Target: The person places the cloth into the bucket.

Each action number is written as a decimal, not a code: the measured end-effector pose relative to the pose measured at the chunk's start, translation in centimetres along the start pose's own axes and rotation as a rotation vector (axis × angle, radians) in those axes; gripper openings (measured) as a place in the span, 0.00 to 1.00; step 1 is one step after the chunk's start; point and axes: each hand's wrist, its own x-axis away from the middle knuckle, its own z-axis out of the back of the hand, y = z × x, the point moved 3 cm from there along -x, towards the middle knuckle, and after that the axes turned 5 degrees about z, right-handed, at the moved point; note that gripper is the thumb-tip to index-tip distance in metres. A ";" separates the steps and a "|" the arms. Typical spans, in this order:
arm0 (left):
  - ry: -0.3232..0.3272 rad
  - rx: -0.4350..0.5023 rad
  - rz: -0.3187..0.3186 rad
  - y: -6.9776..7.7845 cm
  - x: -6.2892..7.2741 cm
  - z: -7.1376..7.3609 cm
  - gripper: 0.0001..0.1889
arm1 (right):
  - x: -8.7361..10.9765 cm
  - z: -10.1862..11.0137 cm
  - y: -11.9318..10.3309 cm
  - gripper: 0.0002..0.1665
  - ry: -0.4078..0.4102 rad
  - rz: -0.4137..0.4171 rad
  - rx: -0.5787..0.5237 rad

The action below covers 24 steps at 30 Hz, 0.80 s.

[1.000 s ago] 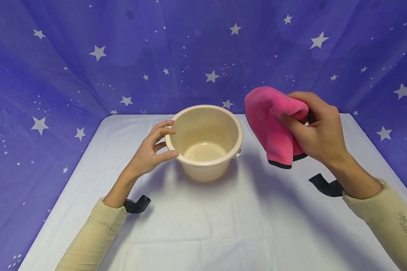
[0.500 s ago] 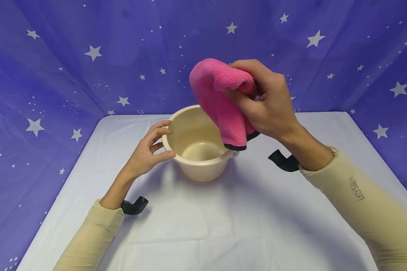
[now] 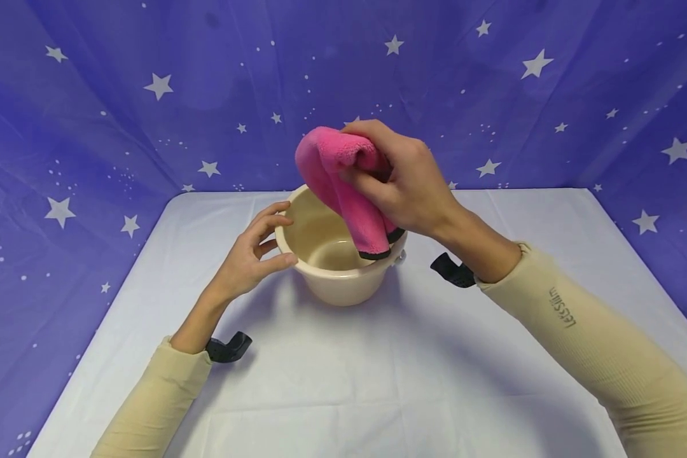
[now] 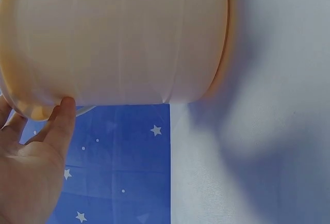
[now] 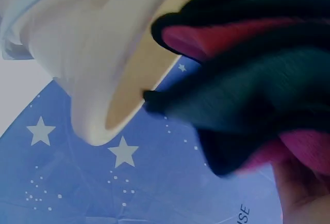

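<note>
A cream plastic bucket (image 3: 343, 283) stands upright on the white-covered table. My left hand (image 3: 249, 257) holds its rim from the left, fingertips and thumb curved at the edge; the left wrist view shows the fingers (image 4: 64, 121) against the bucket's outer side (image 4: 118, 38). Above the bucket's mouth, my right hand (image 3: 406, 181) grips a folded pink cloth (image 3: 343, 184) with black edging between thumb and fingers. Its lower end hangs over the opening and hides part of the interior. The right wrist view shows a dark underside on the cloth (image 5: 247, 84), close to the bucket's rim (image 5: 139, 74).
A white cloth covers the table (image 3: 332, 375). Behind and at the sides hangs a purple-blue curtain (image 3: 217, 76) with white stars. Black wrist mounts (image 3: 229, 348) sit below both hands. A small handle fitting (image 3: 401, 257) shows on the bucket's right side.
My right hand has carried the pink cloth leftward from beside the bucket to over its mouth, rising and then dropping slightly. The left hand and bucket have stayed in place.
</note>
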 end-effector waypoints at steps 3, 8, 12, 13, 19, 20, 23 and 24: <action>0.001 0.003 0.006 0.0 0.1 0.0 0.27 | 0.1 0.1 0.1 0.24 -0.008 -0.063 0.010; -0.001 -0.003 0.022 0.2 0.2 -0.1 0.28 | 0.5 0.6 0.4 0.25 0.046 -0.076 -0.008; -0.005 -0.005 0.025 0.2 0.1 0.0 0.28 | 1.0 0.8 0.8 0.24 0.082 -0.041 -0.015; -0.007 -0.005 0.026 0.2 0.1 0.0 0.28 | 1.2 0.8 0.9 0.23 0.085 -0.041 -0.017; 0.005 -0.001 0.025 0.1 0.2 0.4 0.33 | 1.6 1.0 1.3 0.21 0.069 -0.084 -0.015; 0.011 0.001 0.026 0.1 0.3 0.5 0.34 | 1.6 1.0 1.4 0.21 0.066 -0.086 -0.008; 0.018 0.035 0.025 0.0 0.4 0.8 0.39 | 2.0 1.4 2.1 0.19 0.075 -0.088 0.033; 0.019 0.053 0.025 0.0 0.5 0.9 0.40 | 2.2 1.6 2.6 0.19 0.081 -0.091 0.052</action>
